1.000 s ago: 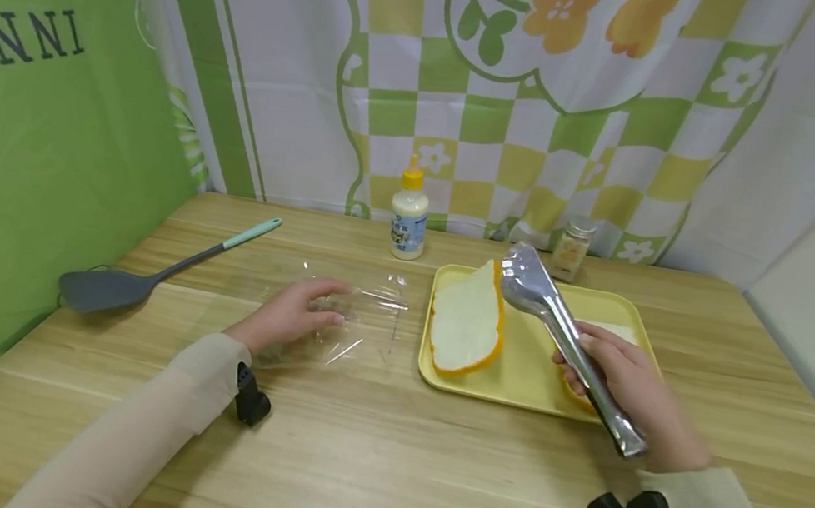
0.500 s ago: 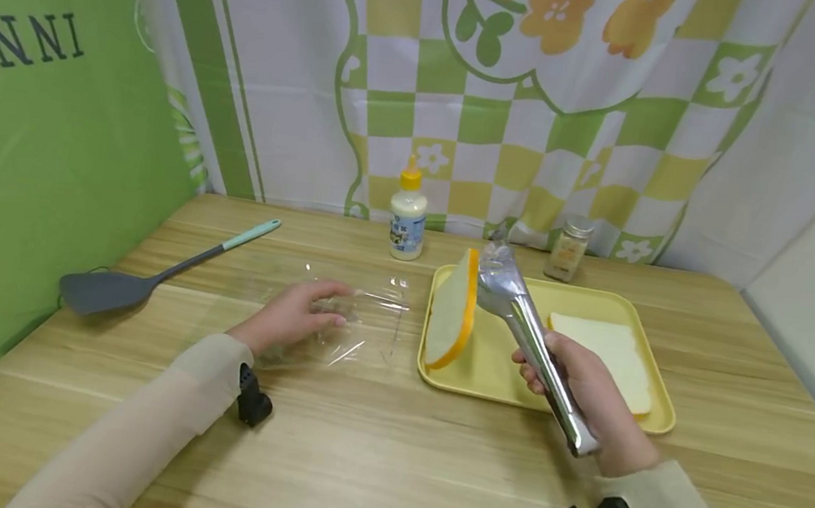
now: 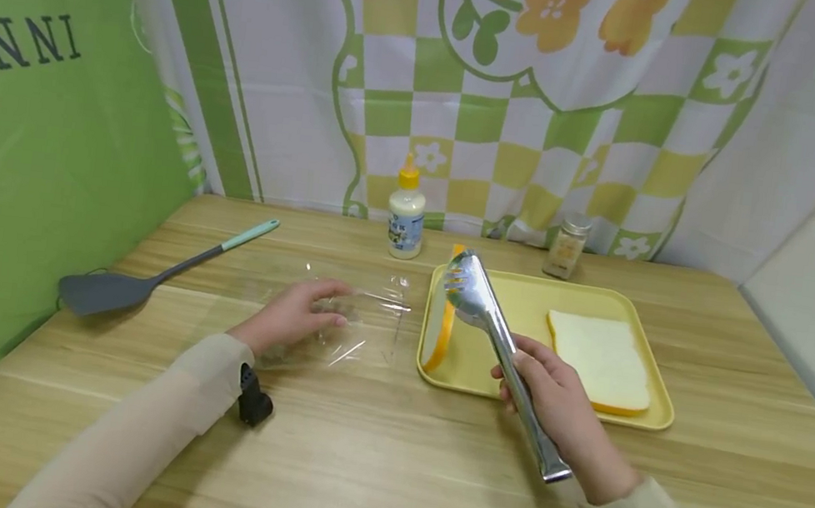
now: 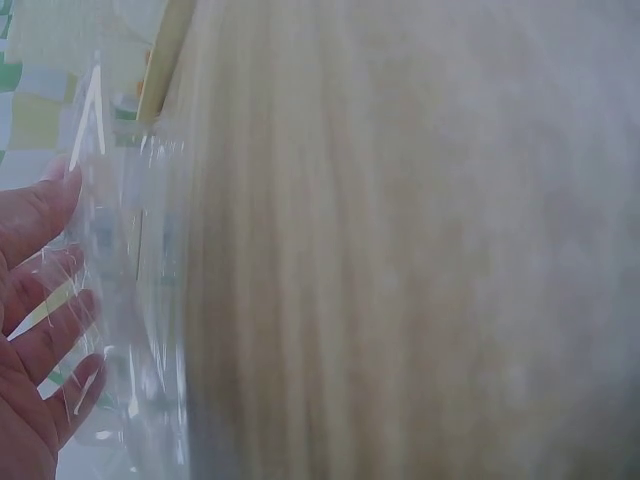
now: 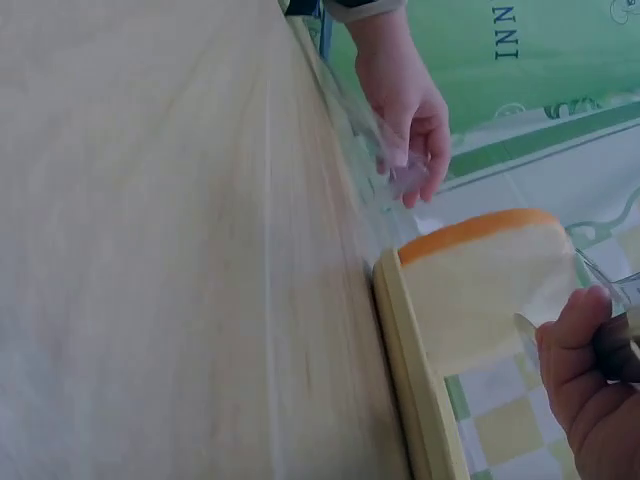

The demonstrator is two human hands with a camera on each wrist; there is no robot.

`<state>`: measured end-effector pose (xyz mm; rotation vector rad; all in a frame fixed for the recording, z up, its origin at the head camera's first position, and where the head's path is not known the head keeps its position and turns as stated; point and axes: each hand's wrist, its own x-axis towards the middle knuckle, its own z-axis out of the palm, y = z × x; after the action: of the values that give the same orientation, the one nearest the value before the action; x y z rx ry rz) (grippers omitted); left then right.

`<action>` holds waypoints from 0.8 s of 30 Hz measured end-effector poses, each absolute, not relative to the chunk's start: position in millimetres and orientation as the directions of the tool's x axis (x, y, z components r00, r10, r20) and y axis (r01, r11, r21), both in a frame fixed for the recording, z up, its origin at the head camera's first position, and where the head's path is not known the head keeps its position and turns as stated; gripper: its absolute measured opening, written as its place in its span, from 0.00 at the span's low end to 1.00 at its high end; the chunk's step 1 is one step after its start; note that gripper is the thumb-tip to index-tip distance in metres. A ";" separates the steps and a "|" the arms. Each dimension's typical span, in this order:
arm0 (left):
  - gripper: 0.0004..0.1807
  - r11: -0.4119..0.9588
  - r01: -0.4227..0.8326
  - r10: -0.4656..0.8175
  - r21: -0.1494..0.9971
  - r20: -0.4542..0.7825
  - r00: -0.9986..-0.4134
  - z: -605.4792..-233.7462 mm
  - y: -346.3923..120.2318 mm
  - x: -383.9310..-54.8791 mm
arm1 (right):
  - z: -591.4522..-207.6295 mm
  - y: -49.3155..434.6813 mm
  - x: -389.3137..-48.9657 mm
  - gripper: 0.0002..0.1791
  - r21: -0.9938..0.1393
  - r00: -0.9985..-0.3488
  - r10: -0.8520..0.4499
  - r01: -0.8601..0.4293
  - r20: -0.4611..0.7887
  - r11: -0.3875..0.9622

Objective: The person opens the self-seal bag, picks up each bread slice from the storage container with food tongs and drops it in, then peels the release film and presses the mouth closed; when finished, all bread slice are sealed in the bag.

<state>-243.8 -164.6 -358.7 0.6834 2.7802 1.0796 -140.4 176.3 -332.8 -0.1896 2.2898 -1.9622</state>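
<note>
In the head view my right hand (image 3: 546, 395) grips metal tongs (image 3: 497, 331), their toothed head overlapping a bread slice (image 3: 436, 333). That orange-crusted slice stands on edge at the left end of a yellow tray (image 3: 487, 376); in the right wrist view the white face of the bread slice (image 5: 480, 290) rises above the tray rim. Another bread slice (image 3: 603, 356) lies flat at the tray's right. My left hand (image 3: 295, 314) is spread at a piece of clear plastic packaging (image 3: 368, 333), fingers apart. In the left wrist view the fingers (image 4: 55, 335) lie against the packaging (image 4: 140, 320).
A grey spatula (image 3: 109, 293) with a mint handle lies at the far left. Behind the tray stand a squeeze bottle (image 3: 406, 220) with a yellow cap and a glass shaker jar (image 3: 567, 247). A patterned curtain (image 3: 468, 118) closes off the back of the wooden table.
My right hand and the tongs have moved left. The left slice has tipped from a leaning, face-showing position to nearly edge-on, and the right slice is uncovered. My left hand has stayed put.
</note>
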 end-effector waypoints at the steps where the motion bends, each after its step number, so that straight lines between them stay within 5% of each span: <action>1: 0.27 0.653 0.379 0.436 0.656 0.084 -0.896 -359.1 -164.5 -243.9 | -332.0 175.4 -139.0 0.23 -0.988 -0.984 -0.177 -0.012 -0.015 0.154; 12: 0.26 0.646 0.376 0.432 0.665 0.088 -0.898 -359.6 -162.8 -243.6 | -326.3 168.8 -120.7 0.41 -0.865 -0.989 -0.144 -0.057 -0.018 0.498; 24: 0.26 0.647 0.361 0.421 0.672 0.080 -0.904 -362.1 -162.8 -245.3 | -334.8 154.6 -107.3 0.32 -0.763 -0.975 -0.180 -0.216 0.133 0.609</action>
<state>-245.3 -162.8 -362.1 0.6597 2.7750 1.1045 -107.3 154.6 -334.8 -0.3519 2.8557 -1.3646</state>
